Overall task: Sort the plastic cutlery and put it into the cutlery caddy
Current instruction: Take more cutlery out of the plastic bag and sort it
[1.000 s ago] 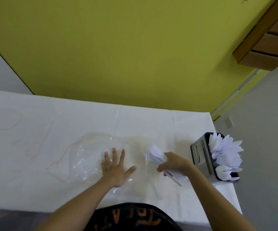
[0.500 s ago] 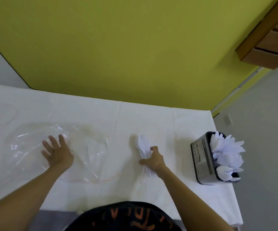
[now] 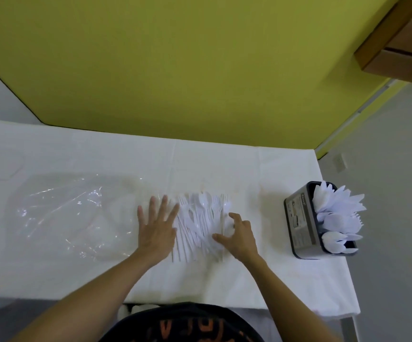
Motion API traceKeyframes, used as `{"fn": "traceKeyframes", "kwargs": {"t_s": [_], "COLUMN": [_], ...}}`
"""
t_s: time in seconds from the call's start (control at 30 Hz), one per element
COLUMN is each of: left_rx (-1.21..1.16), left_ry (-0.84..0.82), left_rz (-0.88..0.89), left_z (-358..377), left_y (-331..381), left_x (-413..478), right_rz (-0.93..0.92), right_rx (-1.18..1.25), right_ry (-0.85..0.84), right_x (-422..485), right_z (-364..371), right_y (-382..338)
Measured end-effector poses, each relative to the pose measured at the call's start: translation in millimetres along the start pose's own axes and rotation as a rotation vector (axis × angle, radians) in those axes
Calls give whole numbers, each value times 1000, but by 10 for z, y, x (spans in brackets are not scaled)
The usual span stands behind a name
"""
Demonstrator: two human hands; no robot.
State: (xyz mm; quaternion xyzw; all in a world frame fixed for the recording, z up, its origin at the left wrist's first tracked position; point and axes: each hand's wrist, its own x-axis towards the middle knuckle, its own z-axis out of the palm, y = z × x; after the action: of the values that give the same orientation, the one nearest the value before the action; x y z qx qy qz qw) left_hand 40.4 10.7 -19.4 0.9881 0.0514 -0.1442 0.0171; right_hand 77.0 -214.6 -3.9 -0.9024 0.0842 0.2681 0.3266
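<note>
Two hands are flanking a fanned pile of white plastic cutlery (image 3: 200,218) lying mid-frame on the table (image 3: 224,280). The left hand (image 3: 156,230) is pressing flat, fingers spread, at the pile's left edge. The right hand (image 3: 239,234) is arching over its right edge with fingertips touching; whether it is pinching any piece I cannot tell. The cutlery caddy (image 3: 298,223) is standing at the right of the frame, already holding pieces.

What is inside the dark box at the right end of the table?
White plastic cutlery stands in the cutlery caddy: spoons in the nearest section, pointier pieces behind them. The caddy's walls hide all their handles.
</note>
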Motion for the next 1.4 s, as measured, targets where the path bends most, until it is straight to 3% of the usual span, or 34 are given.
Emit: {"fn": "traceKeyframes", "kwargs": {"t_s": [0.1,0.2,0.3,0.43,0.63,0.8,0.9,1.0,1.2,1.4], "left_rx": [-68,-47,-129,-387,-588,-335,-265,-262,-283,-337], "left_ry": [-92,36,118,32,81,-27,-46,-34,1,36], "left_rz": [-127,-23,-7,-116,2,222,260,262,284,289], "left_z": [47,38,-7,93,91,145,187,219,298,247], "left_y": [-313,-474,-245,171,509,631,587,501,446,447], "left_x": [2,15,-90,-239,-177,-132,-129,-167,-198,-271], "right_rz": [-72,-78,23,15,10,15,63,118,19,52], "right_rx": [-48,-13,77,67,80,2,38,44,23,-9], "right_ry": [7,69,203,201,261,286,290,341,327,389], "right_x": [-17,-38,-20,33,88,160,207,197,132,166], "right_z": [38,96,114,179,245,201,149,87,108,-16], "right_y": [39,14,1,-16,-7,-45,-16,92,127,221]}}
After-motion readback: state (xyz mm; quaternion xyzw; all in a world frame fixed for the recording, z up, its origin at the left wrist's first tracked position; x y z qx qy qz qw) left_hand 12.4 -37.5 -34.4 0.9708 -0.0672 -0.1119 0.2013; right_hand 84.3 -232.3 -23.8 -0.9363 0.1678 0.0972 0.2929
